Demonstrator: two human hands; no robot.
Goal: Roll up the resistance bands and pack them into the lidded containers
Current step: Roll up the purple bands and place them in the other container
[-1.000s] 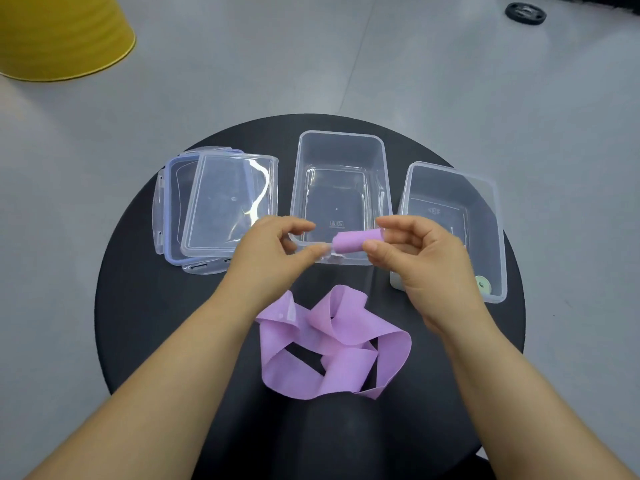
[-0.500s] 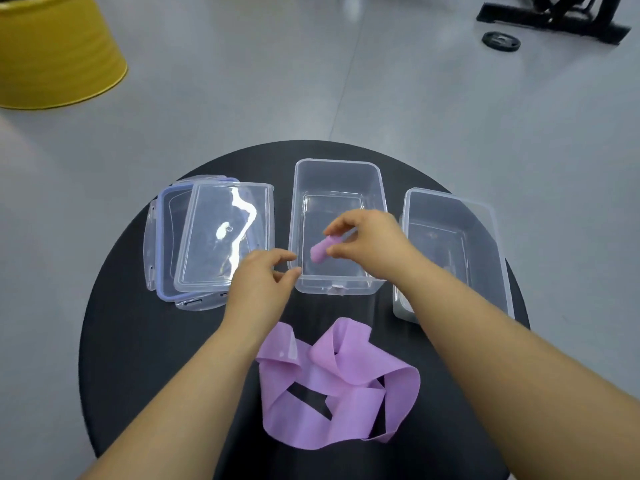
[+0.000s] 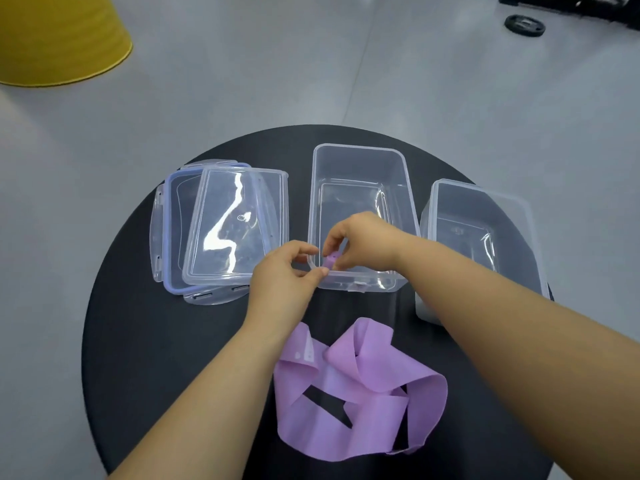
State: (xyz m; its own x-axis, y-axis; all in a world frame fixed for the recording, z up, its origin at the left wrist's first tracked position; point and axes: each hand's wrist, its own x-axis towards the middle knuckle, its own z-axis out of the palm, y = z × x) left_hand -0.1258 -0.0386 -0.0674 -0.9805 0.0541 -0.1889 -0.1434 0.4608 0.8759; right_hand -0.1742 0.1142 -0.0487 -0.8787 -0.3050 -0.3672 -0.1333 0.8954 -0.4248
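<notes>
Rolled band [image 3: 329, 261] pinched in right fingers [image 3: 334, 237] inside middle container [image 3: 360, 161], left fingers [image 3: 304, 250] alongside (grip unclear)

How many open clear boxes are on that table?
2. The middle container lies straight ahead; the right container stands beside it, its near corner partly covered. No others seem hidden.

I count one round black worktop [image 3: 156, 341]. On it stand two clear tubs, the middle container [image 3: 360, 168] and the right container [image 3: 485, 209]. Two lids lie in one stack, a clear lid [image 3: 239, 223] over a purple-edged lid [image 3: 171, 209]. There are two purple resistance bands, one rolled band [image 3: 329, 260] and one loose band [image 3: 363, 393]. On the floor I see one yellow drum [image 3: 59, 36] and one black weight plate [image 3: 524, 25]. Two hands are mine, my left hand [image 3: 280, 282] and my right hand [image 3: 363, 244].
</notes>
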